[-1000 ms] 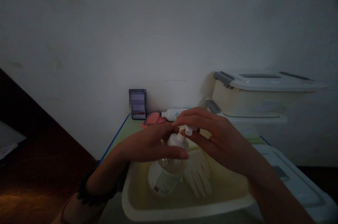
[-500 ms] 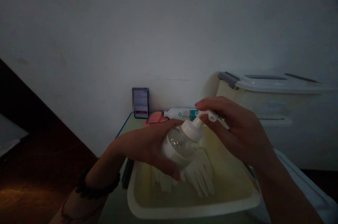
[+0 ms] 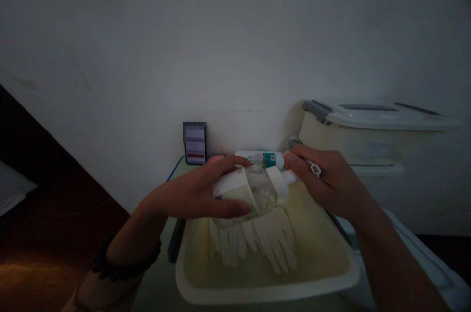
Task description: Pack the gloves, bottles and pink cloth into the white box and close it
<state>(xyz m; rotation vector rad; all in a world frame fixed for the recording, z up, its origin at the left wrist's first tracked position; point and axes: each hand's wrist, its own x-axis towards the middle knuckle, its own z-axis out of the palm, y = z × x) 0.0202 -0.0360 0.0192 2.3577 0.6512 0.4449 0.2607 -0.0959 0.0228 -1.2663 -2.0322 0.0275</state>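
My left hand (image 3: 191, 192) is wrapped round the body of a clear pump bottle (image 3: 250, 192) with a white label, held on its side above a cream plastic basin (image 3: 265, 287). My right hand (image 3: 327, 182) grips the bottle's white pump head, its nozzle poking out between the fingers. Two pale rubber gloves (image 3: 257, 241) lie in the basin, right below the bottle.
A small device with a lit screen (image 3: 195, 143) leans against the white wall. A white tube with a teal band (image 3: 259, 157) lies behind the bottle. Lidded storage bins (image 3: 371, 133) are stacked at the right, another white lid (image 3: 430, 263) at lower right. Dark wooden floor lies left.
The bottle rose out of the basin and tipped from upright to lying sideways. My right hand followed the pump head to the right and closed round it.
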